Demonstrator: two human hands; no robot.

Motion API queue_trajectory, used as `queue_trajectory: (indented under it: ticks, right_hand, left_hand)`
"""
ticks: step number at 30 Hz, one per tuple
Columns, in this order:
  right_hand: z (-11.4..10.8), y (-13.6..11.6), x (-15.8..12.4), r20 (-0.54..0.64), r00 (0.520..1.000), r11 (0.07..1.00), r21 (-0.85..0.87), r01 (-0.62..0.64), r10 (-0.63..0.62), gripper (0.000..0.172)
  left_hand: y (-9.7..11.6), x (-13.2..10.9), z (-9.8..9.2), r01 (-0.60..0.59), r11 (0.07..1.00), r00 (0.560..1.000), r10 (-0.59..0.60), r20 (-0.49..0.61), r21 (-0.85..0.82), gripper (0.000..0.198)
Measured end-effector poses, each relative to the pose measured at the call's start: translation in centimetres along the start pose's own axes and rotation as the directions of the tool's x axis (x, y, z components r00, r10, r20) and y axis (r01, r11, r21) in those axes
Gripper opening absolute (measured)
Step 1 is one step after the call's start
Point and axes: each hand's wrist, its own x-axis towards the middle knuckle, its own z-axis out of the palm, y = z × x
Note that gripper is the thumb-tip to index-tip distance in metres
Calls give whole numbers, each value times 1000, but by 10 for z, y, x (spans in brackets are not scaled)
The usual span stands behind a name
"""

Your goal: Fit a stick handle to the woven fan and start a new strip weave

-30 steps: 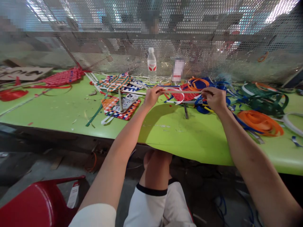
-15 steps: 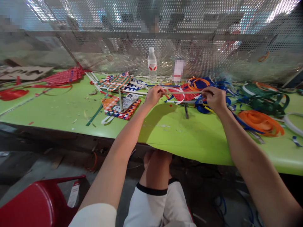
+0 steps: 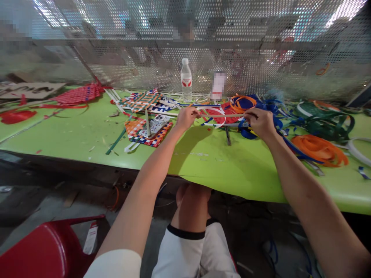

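A narrow pale strip (image 3: 222, 115) is stretched level above the table between my two hands. My left hand (image 3: 187, 117) pinches it on the left, and my right hand (image 3: 261, 120) pinches it on the right. Behind the strip lies a red woven piece (image 3: 227, 109) with white strips around it. A dark slim tool (image 3: 228, 136) lies on the table below the strip. Left of my left hand, a patterned phone (image 3: 155, 126) rests on a multicoloured woven piece (image 3: 133, 133). Another woven piece (image 3: 140, 101) lies behind it.
A water bottle (image 3: 186, 81) stands at the back by the perforated metal screen (image 3: 139, 58). Coiled orange strips (image 3: 315, 150) and green strips (image 3: 327, 122) lie at the right. Red woven material (image 3: 78, 94) is at the far left of the green table (image 3: 72, 135). A red stool (image 3: 37, 249) stands lower left.
My right hand has shifted slightly left and down, and my left hand slightly left. The strip is still held between them, a little lower at its right end.
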Motion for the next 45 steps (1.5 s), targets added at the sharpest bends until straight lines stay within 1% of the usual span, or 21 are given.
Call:
queue_trajectory:
  ticks: [7, 11, 14, 18, 20, 23, 25, 26, 27, 28, 29, 31, 32, 33, 34, 36, 38, 40, 42, 43, 45]
  right_hand:
    - [3, 0, -1, 39, 998, 998, -40, 51, -50, 19]
    - [4, -2, -1, 43, 998, 990, -125, 61, -56, 14]
    - [2, -10, -1, 26, 997, 984, -164, 73, -69, 13]
    - [-1, -29, -4, 3, 996, 977, -192, 89, -90, 18]
    - [-1, -37, -5, 6, 994, 973, -205, 104, -105, 20]
    - [2, -44, -6, -15, 994, 967, -233, 103, -110, 17]
    - [5, -46, -6, -55, 993, 963, -256, 86, -103, 15]
    - [7, -47, -6, -78, 992, 961, -267, 76, -100, 15]
    - [9, -48, -7, -101, 990, 959, -276, 67, -99, 15]
    - [12, -49, -8, -120, 988, 957, -284, 63, -101, 16]
    - [15, -51, -9, -131, 986, 954, -293, 64, -106, 17]
    - [21, -56, -12, -129, 983, 945, -317, 84, -130, 20]
    - [25, -60, -14, -112, 982, 938, -331, 107, -151, 21]
    - [28, -64, -16, -85, 980, 929, -343, 139, -179, 22]
    - [31, -69, -19, -46, 976, 918, -352, 183, -213, 23]
    - [37, -80, -24, 54, 953, 887, -353, 297, -297, 25]
    - [40, -90, -30, 159, 912, 852, -325, 411, -379, 26]
    - [42, -99, -35, 231, 874, 833, -275, 480, -427, 26]
    - [42, -102, -37, 258, 864, 848, -210, 486, -432, 22]
    - [42, -102, -37, 254, 870, 867, -168, 469, -422, 20]
    - [42, -98, -35, 214, 899, 913, -59, 403, -383, 15]
  left_hand:
    - [1, 1, -5, -1, 1000, 1000, 1, -6, 18, 18]
    - [0, 1, -7, 2, 1000, 1000, -2, -14, 11, 21]
    - [-2, 0, -6, 7, 1000, 999, -8, -31, -11, 23]
    - [-10, -3, -3, 34, 997, 997, -39, -60, -71, 27]
    - [-14, -2, -1, 43, 994, 995, -51, -81, -103, 32]
    - [-17, 1, 2, 45, 978, 980, -83, -179, -204, 49]
    - [-13, 2, 5, 99, 938, 956, -182, -229, -333, 62]
    - [-9, 1, 7, 152, 900, 943, -256, -214, -408, 63]
    - [-4, 0, 9, 216, 851, 931, -327, -162, -479, 60]
    - [3, -2, 11, 280, 792, 920, -383, -83, -542, 56]
    - [10, -4, 13, 335, 734, 913, -409, 10, -591, 51]
    - [26, -10, 17, 401, 637, 904, -393, 171, -659, 50]
    - [34, -12, 20, 421, 594, 898, -381, 222, -685, 50]
    - [41, -15, 23, 433, 556, 891, -381, 246, -709, 49]
    - [46, -16, 26, 436, 525, 885, -396, 243, -731, 46]
    - [54, -17, 32, 420, 486, 872, -450, 193, -767, 34]
    - [57, -16, 38, 414, 468, 847, -512, 143, -780, 26]
    - [57, -15, 42, 438, 458, 818, -559, 132, -774, 23]
    - [55, -14, 44, 468, 451, 795, -590, 139, -760, 21]
    - [53, -14, 45, 479, 450, 787, -601, 141, -754, 20]
    - [50, -13, 44, 496, 453, 773, -619, 140, -741, 19]
